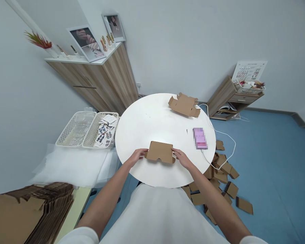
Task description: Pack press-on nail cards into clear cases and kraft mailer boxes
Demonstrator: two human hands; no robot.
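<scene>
A brown cardboard mailer box [159, 150] is held near the front of the round white table [139, 127]. Its lid panel lies over the top, and a front flap with a half-round notch sticks out toward me. My left hand [138, 156] has its fingers on the box's left edge. On the opposite edge, the fingers of my right hand [181, 157] press against the right side. Both thumbs are near the top of the box; the fingers beneath are partly hidden. Farther back on the table rests a partly folded cardboard blank [185, 104].
A phone-like purple device [200, 139] with a white cable lies at the table's right. Folded boxes [222, 169] are piled on the floor there. Left of the table stand white baskets [87, 146], clear plastic sheets [66, 166] and a stack of flat cardboard [51, 213].
</scene>
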